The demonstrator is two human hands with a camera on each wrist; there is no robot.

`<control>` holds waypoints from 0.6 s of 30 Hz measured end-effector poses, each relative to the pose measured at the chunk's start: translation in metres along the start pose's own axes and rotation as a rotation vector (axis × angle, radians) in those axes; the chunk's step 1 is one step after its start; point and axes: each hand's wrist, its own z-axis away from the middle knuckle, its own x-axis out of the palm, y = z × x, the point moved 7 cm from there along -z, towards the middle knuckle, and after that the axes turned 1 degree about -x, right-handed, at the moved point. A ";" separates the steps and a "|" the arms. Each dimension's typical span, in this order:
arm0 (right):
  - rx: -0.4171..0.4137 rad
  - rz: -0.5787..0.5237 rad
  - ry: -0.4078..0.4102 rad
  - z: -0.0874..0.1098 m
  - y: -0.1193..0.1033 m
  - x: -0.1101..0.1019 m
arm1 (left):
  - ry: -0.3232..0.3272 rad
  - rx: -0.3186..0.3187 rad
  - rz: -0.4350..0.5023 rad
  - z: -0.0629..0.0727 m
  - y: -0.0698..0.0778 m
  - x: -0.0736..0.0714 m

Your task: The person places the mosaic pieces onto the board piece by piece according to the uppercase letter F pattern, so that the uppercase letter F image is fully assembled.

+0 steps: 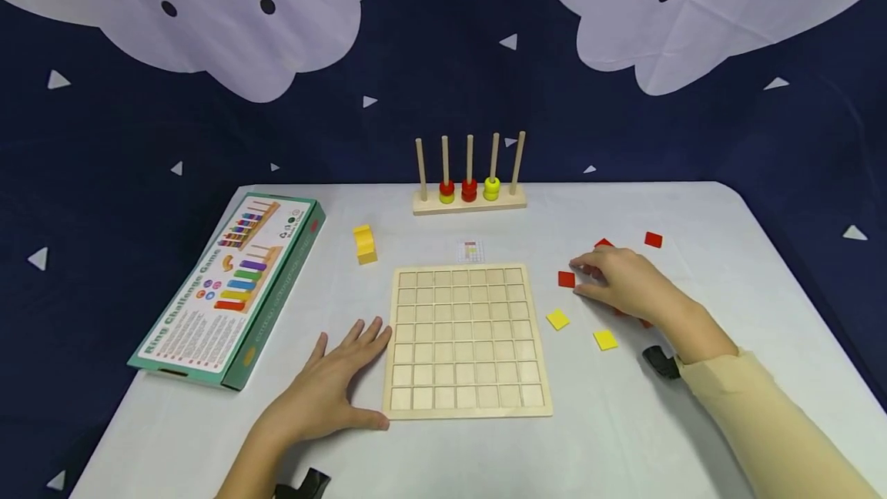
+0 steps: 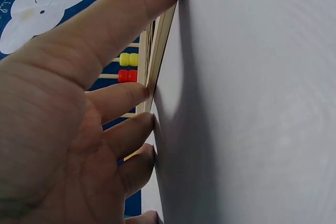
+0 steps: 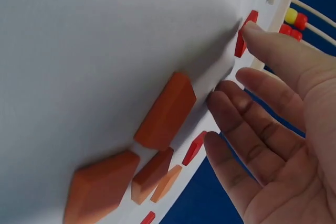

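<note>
My left hand (image 1: 322, 391) rests with spread fingers at the left edge of a square wooden grid board (image 1: 467, 413); in the left wrist view its thumb (image 2: 121, 17) and index finger lie along the board's side. To the right of the board, my right hand (image 1: 630, 283) is low over the table, fingers loosely bent and parted. A red square tile (image 1: 566, 279) lies just beyond its fingertips. In the right wrist view the thumb tip comes up against that red tile (image 3: 247, 34), while the index finger stays apart from it. More red tiles are partly hidden under this hand.
Two yellow tiles (image 1: 557, 319) lie right of the board, and another red tile (image 1: 654, 239) farther back. Behind the board are a small pattern card (image 1: 470, 251), a peg stand (image 1: 470, 207) with red and yellow rings, and a yellow block (image 1: 364, 244). A game box (image 1: 229, 291) lies left.
</note>
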 end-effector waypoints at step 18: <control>0.021 0.033 0.033 -0.002 -0.002 0.001 | 0.004 0.007 0.002 -0.003 0.002 0.004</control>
